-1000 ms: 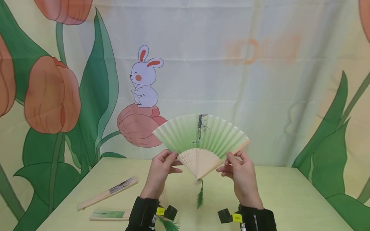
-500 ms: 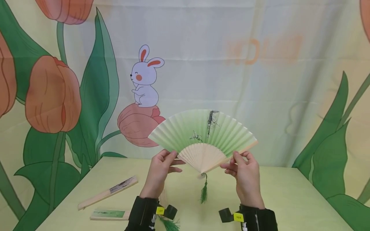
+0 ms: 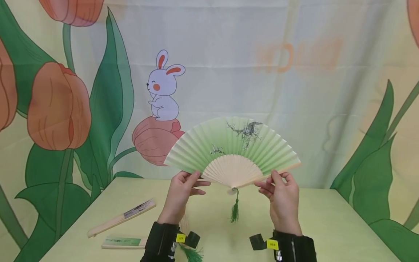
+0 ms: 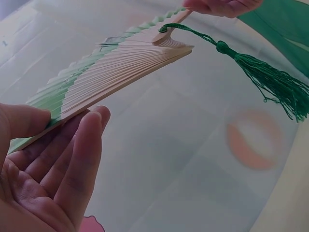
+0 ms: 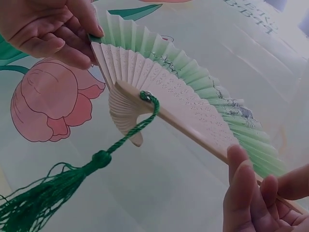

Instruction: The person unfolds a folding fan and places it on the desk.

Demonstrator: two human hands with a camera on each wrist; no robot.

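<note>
Fan [image 3: 229, 140]: was held spread above table [image 3: 330, 218].
Left hand [image 3: 180, 194]: thumb and fingers pinched left edge.
Right hand [image 3: 283, 200]: thumb and fingers pinched right edge.
Tassel [image 3: 234, 211]: hung from fan's pivot, between hands.

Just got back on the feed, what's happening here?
A person is holding a green fan spread in a wide arc above the table. The left hand pinches one outer edge and the right hand the other, with a green tassel hanging from the pivot between them. On the table, to the person's left, lie what look like two folded fans: one with a dark print, one with a green print.
</note>
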